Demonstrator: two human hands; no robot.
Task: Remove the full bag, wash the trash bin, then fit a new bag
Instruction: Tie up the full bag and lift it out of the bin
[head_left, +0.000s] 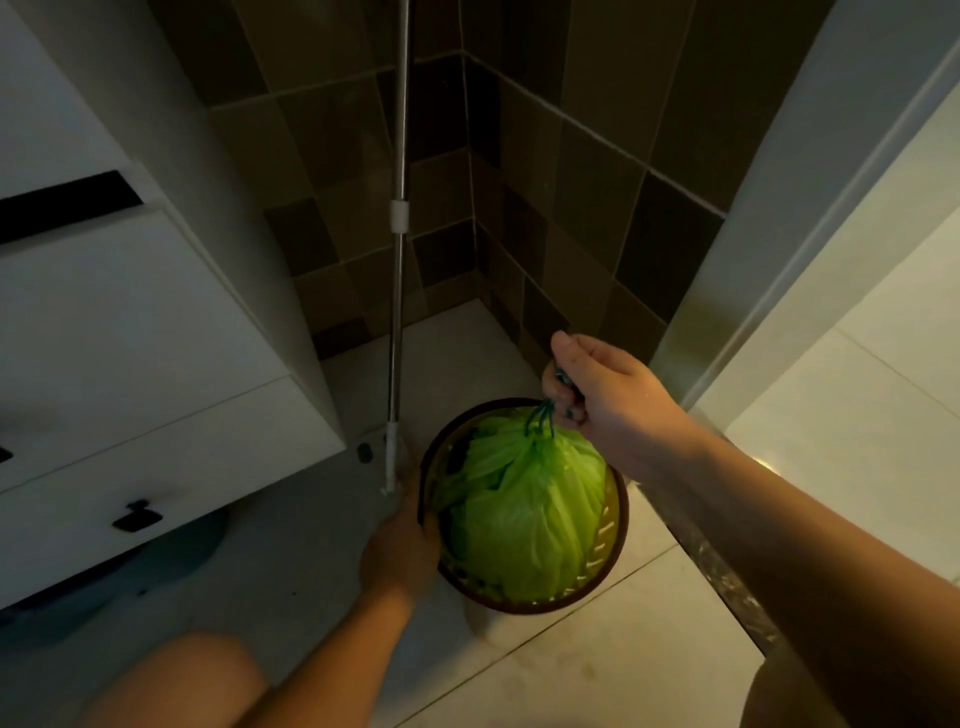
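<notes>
right hand (597, 395) pinches the green bag (524, 514) drawstrings; left hand (400, 551) grips the bin (618, 514) rim. bag removal underway; next needs a straight upward lift.

You see a bright green bag (524, 519) with a darker green drawstring (540, 415) at its top. The bin (618, 525) around it is brown, with a woven pattern of pale yellow strips on its inner wall. The wall tiles (571, 182) make a patchwork of dark brown and olive squares with light lines between. The cabinet (130, 338) is white with black handles (136, 516). The pole (399, 260) is silver with a white joint. The floor (597, 649) is cream.
</notes>
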